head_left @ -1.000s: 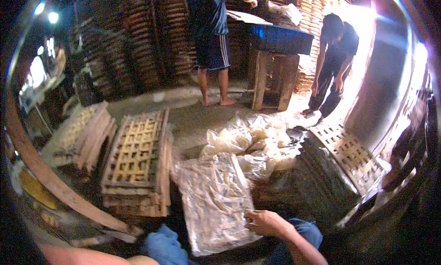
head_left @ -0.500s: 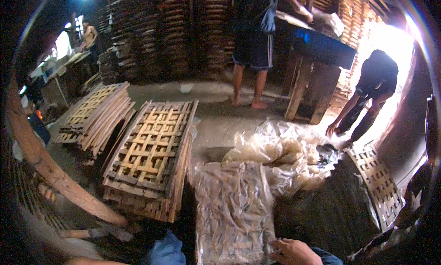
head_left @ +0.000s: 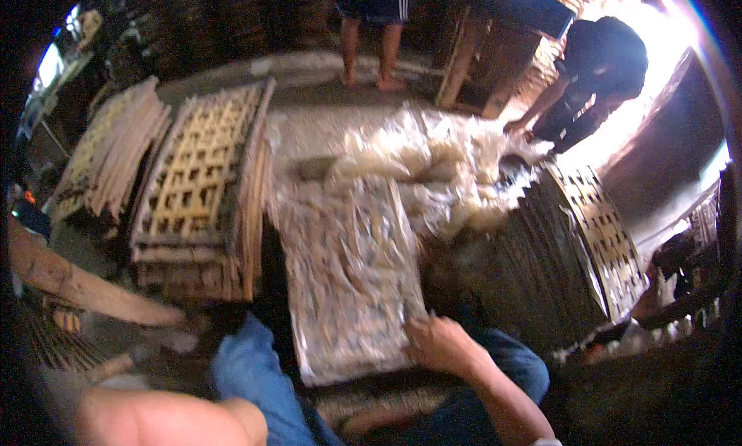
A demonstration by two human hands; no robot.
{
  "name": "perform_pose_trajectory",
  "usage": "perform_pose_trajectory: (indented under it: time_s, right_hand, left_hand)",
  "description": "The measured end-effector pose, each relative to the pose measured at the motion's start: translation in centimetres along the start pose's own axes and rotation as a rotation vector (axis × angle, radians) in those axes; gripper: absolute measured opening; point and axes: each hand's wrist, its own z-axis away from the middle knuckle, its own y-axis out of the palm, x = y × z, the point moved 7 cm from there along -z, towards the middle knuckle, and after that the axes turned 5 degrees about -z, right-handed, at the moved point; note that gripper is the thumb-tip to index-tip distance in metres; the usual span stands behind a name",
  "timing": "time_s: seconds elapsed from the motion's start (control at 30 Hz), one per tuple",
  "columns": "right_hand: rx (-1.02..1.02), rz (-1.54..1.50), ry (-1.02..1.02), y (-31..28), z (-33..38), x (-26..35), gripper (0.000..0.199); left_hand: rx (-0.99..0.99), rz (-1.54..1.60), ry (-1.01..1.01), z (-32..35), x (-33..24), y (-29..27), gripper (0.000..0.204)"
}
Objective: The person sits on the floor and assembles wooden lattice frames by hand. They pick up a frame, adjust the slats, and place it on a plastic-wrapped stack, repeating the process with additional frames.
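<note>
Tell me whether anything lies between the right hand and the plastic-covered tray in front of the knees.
Nothing visible does. The right hand already rests on the near right edge of the plastic-covered tray, fingers on the sheet. The pile of crumpled plastic lies beyond the tray's far end, away from the hand.

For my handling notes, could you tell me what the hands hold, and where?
The right hand grips the plastic-covered tray at its near right edge; the left hand is out of view.
</note>
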Motion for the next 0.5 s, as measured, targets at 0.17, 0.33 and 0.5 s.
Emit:
perform_pose_trajectory:
  time_s: [0.17,0.33,0.5]
  right_hand:
    - [-0.084,-0.075,-0.011,-0.4,1.3,-0.3,0.035]
    - [-0.059,-0.050,0.121,0.3,2.7,-3.2,0.037]
    - [0.046,-0.039,0.137,4.0,-0.7,-11.2,0.039]
  left_hand:
    - [-0.032,0.106,0.101,-2.8,-4.0,-2.2,0.032]
    - [-0.060,0.274,0.183,-4.6,-6.6,-2.6,0.031]
    - [-0.052,0.409,0.175,-6.0,-6.9,-2.6,0.030]
